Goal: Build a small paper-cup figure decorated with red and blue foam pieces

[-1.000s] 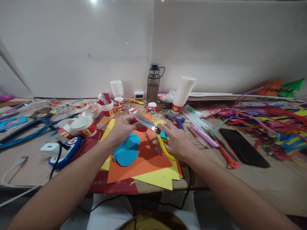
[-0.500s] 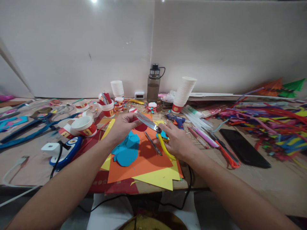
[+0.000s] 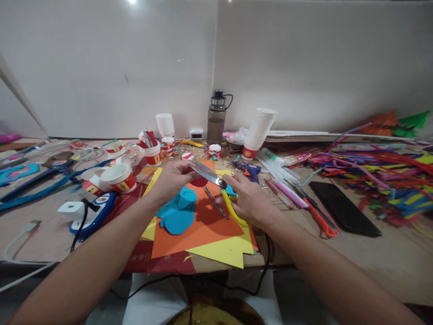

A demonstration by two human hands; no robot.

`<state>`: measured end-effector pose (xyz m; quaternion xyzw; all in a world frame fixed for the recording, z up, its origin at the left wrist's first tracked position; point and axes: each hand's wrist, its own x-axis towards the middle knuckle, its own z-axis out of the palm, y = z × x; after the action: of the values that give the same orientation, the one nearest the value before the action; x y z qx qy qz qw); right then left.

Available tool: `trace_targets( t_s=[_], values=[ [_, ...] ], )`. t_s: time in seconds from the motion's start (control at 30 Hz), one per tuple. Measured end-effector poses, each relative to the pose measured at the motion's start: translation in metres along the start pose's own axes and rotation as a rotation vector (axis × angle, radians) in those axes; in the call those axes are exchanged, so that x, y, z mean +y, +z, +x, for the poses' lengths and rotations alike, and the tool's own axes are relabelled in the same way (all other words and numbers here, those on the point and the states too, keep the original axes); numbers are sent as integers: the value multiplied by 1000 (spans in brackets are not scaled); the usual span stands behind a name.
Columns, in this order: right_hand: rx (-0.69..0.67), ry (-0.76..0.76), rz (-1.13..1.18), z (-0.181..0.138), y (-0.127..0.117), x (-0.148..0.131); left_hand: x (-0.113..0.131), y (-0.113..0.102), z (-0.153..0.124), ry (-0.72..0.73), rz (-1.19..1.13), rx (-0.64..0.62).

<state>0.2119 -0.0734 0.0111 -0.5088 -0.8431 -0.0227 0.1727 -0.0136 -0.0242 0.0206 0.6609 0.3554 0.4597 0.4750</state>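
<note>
My right hand [image 3: 248, 201] is closed round the yellow handles of a pair of scissors [image 3: 216, 185], whose steel blades point up and left. My left hand [image 3: 171, 180] pinches a small red paper piece [image 3: 199, 181] right at the blades. Below both hands lie an orange sheet [image 3: 199, 225], a blue cut-out [image 3: 177, 212] and yellow sheets [image 3: 223, 250] on the table.
Red-banded paper cups [image 3: 118, 177] and a white charger [image 3: 72, 210] with a cable lie left. A bottle [image 3: 216, 118], a cup stack [image 3: 259, 133] and a blue glue gun [image 3: 248, 169] stand behind. At right are a black phone [image 3: 343, 210], an orange cutter [image 3: 320, 217] and many coloured pipe cleaners [image 3: 379, 174].
Hardly anything moves; the scissor blades and my left hand shift very slightly around the red piece.
</note>
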Motion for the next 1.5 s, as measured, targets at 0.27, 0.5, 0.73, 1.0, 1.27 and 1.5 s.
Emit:
trace_targets(
  t_s=[0.27, 0.5, 0.73, 1.0, 1.27, 1.5],
  values=[
    [-5, -3, 10, 0, 0, 0, 1, -1, -1, -6, 28, -1],
    [8, -6, -9, 0, 1, 0, 1, -1, 0, -7, 35, -10],
    [6, -4, -31, -1, 3, 1, -2, -7, 2, 1, 95, -30],
    [-14, 15, -61, -1, 3, 0, -3, -11, 3, 8, 194, -47],
    [-38, 31, -59, -4, 4, -2, -3, -12, 4, 17, 266, -73],
    [27, 15, 96, -3, 2, 2, -9, -21, 11, -65, 220, -28]
  ],
)
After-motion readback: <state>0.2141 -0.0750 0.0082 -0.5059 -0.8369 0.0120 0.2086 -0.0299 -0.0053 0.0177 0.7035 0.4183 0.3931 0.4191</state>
